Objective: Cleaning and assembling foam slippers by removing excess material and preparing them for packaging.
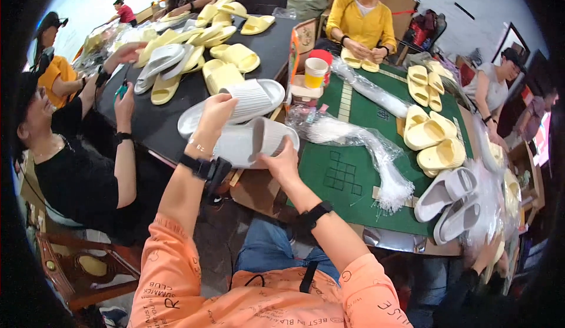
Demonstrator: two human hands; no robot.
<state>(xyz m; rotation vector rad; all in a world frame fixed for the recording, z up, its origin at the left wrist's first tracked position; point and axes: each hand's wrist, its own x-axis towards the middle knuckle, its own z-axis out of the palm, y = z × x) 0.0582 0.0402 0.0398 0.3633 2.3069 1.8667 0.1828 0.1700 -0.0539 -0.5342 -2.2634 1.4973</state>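
Observation:
A pair of light grey slippers sits between my hands at the near edge of the black table. My left hand (213,117) is closed on the strap edge of the farther grey slipper (257,100). With thumb and fingers, my right hand (282,164) grips the nearer grey slipper (232,147) by its ribbed strap; some of those fingers are hidden beneath it. The two slippers lie side by side, toes to the right. Just beyond them is a pale yellow slipper (221,76), part of a heap of yellow slippers.
On the green table (329,207) to the right lie a bundle of thin white strands (391,192) in clear plastic, yellow slippers (429,128) and grey slippers (445,194). A paper cup (315,72) stands between the tables. At left, a co-worker's hand holds green-handled scissors (121,90).

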